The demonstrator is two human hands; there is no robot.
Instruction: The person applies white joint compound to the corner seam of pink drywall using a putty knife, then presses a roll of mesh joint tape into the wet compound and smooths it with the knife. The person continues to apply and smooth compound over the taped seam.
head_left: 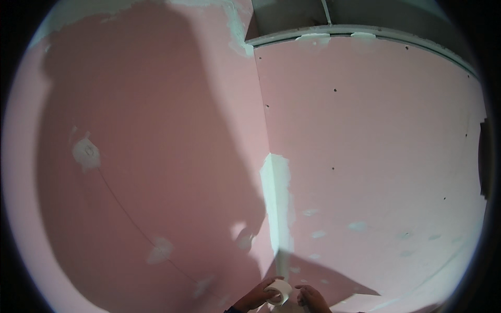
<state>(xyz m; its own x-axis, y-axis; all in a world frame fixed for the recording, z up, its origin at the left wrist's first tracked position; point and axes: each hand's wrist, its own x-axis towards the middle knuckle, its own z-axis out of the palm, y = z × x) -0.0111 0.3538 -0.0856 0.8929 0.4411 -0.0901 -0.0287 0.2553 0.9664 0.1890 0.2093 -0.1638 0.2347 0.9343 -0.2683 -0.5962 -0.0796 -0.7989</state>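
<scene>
At the bottom edge, my left hand [253,297] is closed around a roll of white tape [285,290], its open core turned partly toward me. Just right of the roll, my right hand [313,299] has its fingers bent together in a pinch. What they pinch, if anything, is too small to make out. Behind both hands is an inside corner of two pink wallboards. A pale strip of joint compound [278,203] covers the corner's lower part and runs down to the roll.
The left wallboard [167,156] carries a large shadow, a thin seam line and some filler patches [86,152]. Dark screw holes and pale dabs mark the right wallboard [376,130]. A metal track [339,32] borders its top. At the far right is a dark object [484,159].
</scene>
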